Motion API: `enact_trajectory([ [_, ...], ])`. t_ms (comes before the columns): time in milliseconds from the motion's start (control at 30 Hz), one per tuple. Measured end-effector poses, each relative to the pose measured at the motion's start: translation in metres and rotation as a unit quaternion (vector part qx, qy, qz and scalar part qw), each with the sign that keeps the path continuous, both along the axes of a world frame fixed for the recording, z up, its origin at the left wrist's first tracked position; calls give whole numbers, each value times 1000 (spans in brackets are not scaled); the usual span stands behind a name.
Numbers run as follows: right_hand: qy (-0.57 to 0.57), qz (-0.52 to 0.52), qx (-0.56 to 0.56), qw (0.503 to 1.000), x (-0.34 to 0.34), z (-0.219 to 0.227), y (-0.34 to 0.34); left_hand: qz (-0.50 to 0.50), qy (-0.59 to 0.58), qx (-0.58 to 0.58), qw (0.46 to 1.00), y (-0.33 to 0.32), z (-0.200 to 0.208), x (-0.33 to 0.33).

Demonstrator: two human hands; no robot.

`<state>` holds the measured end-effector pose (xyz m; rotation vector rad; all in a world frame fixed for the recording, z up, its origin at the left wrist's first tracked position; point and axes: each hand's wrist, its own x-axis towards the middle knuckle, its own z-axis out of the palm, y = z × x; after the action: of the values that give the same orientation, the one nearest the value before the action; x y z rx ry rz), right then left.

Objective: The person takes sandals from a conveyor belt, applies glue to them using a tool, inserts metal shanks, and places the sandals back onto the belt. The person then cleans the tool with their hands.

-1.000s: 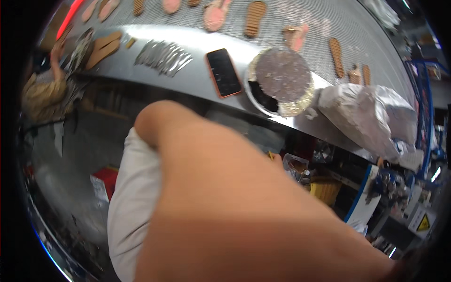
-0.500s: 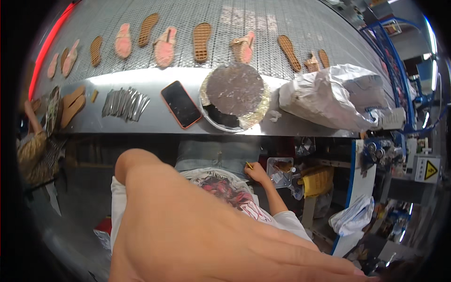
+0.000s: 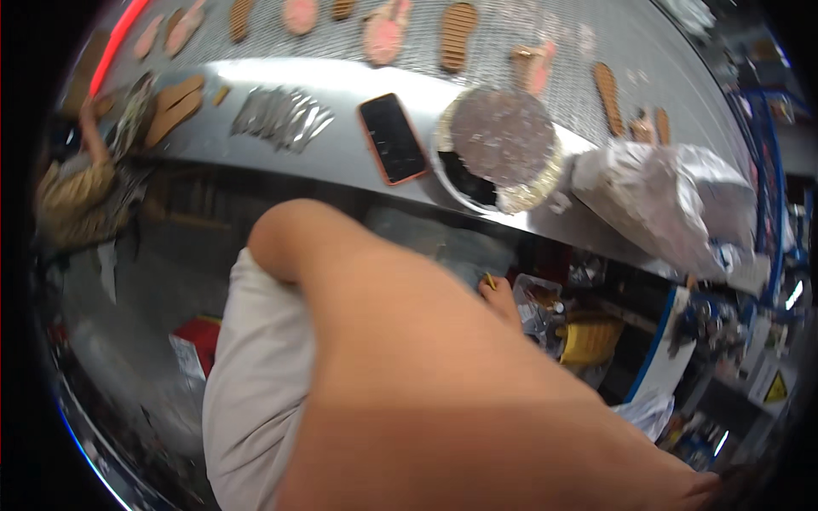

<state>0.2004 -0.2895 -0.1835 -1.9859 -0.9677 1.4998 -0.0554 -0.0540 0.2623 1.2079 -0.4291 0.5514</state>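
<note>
My left arm crosses the picture very close, its bent elbow at the left. The blurred left hand (image 3: 545, 426) reaches toward the lower right, its fingers not readable. Beyond that arm, my right hand (image 3: 501, 300) is low by my jeans, closed round a slim yellow stick (image 3: 490, 281) whose full shape is hidden. On the metal bench edge (image 3: 341, 166) above stands a round tub (image 3: 443, 179) with a crusted brown disc (image 3: 503, 136) over its top. Left of it lies a black-screened phone (image 3: 392, 139) in an orange case. Neither hand touches these.
Pink-lined sandals (image 3: 383, 36) and brown soles (image 3: 458, 38) are spread over the mesh belt (image 3: 426, 64). Metal strips (image 3: 281, 117) lie left of the phone. A crumpled white sack (image 3: 656, 196) is at right. Under the bench sits a yellow bag (image 3: 590, 339). Another person's arm (image 3: 94, 136) shows far left.
The view has swung, so the bench items sit higher and farther right. My left arm covers more of the lower picture, its fingers no longer distinct. The right hand still grips the yellow stick.
</note>
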Motion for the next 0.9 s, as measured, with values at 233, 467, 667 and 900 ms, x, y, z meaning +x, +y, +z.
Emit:
enact_trajectory([
  [233,2,-3,-15,1000,9,15,-1,45,65,7,997,-2,1,-9],
  [467,60,14,-10,998,-3,10,10,-46,-5,31,998,2,-2,-14],
  [667,45,-2,-5,999,-11,40,17,-115,-32,68,991,6,-4,-34],
  [900,18,15,4,1000,-2,28,15,55,-205,66,975,10,-55,-16],
])
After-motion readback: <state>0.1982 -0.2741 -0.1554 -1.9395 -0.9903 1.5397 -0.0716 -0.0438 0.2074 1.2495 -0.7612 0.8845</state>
